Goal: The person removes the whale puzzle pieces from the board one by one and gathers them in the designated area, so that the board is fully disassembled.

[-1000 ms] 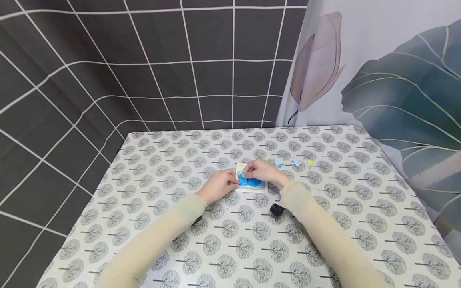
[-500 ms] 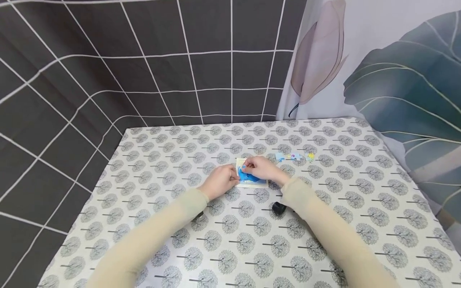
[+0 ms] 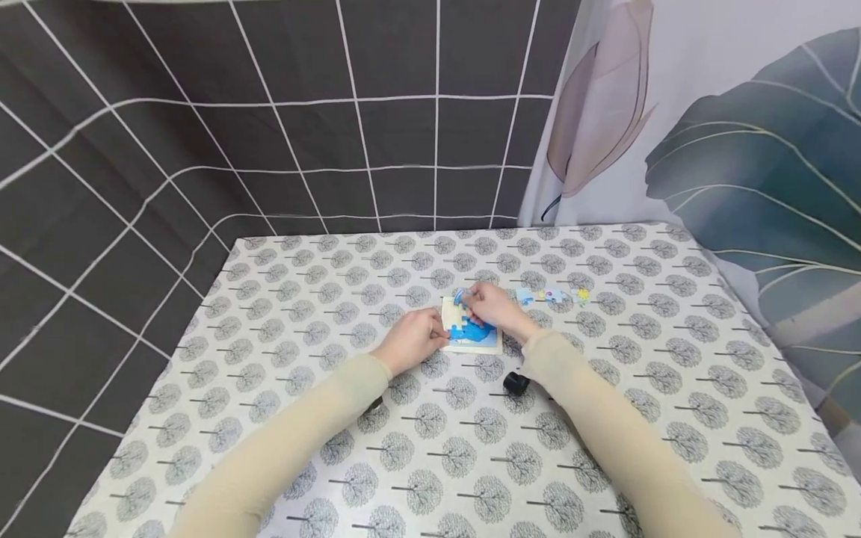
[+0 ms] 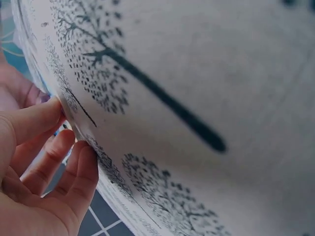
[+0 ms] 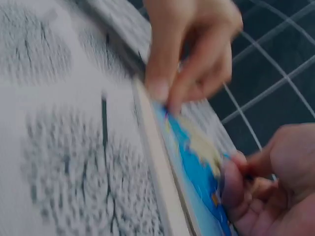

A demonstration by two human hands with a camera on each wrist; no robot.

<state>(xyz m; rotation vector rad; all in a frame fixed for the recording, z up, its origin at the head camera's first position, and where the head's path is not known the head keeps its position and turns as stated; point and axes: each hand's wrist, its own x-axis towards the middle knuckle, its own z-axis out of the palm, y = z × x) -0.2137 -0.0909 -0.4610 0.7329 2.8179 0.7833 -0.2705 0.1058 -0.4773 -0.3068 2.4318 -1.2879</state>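
A small jigsaw puzzle board [image 3: 474, 347] with a pale wooden frame lies on the table, a blue picture across its lower part. Bare cream backing shows at its upper left. My left hand [image 3: 412, 341] pinches the board's left edge between thumb and fingers, also visible in the right wrist view. Above the board's top left, my right hand [image 3: 496, 308] holds a blue and white puzzle piece [image 3: 460, 296] between thumb and fingertips. In the right wrist view, that right hand [image 5: 275, 191] hides most of the piece.
Several loose puzzle pieces [image 3: 553, 296] lie in a row to the right, beyond the right hand. A black wrist device [image 3: 516, 383] shows under the right wrist. The tablecloth [image 3: 424, 456] has a tree print. Dark gridded fabric [image 3: 397, 134] hangs behind the table.
My right hand has lifted the puzzle piece up and away from the board's upper left, uncovering cream backing there. My left hand has stayed at the left edge.
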